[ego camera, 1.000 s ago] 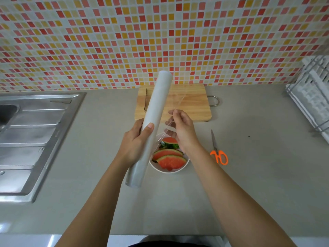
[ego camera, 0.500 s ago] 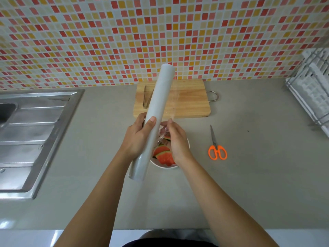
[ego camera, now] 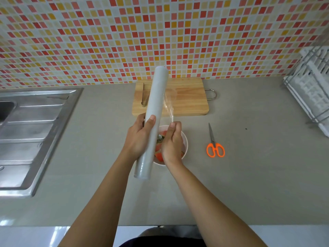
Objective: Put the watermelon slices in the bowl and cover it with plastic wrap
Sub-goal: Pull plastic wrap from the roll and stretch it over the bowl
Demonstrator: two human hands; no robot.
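My left hand grips a long roll of plastic wrap around its middle and holds it tilted above the counter. Close beside the roll, my right hand pinches the loose edge of the clear film, which stretches from the roll down to my fingers. Directly below both hands sits a white bowl holding watermelon slices, red flesh with green rind. My hands and the roll hide most of the bowl.
A wooden cutting board with metal tongs on it lies behind the bowl by the tiled wall. Orange-handled scissors lie right of the bowl. A steel sink drainboard is at left, a white dish rack at far right.
My right hand has moved left, closer to the roll, and now covers more of the bowl. The roll stays in my left hand at about the same tilt.
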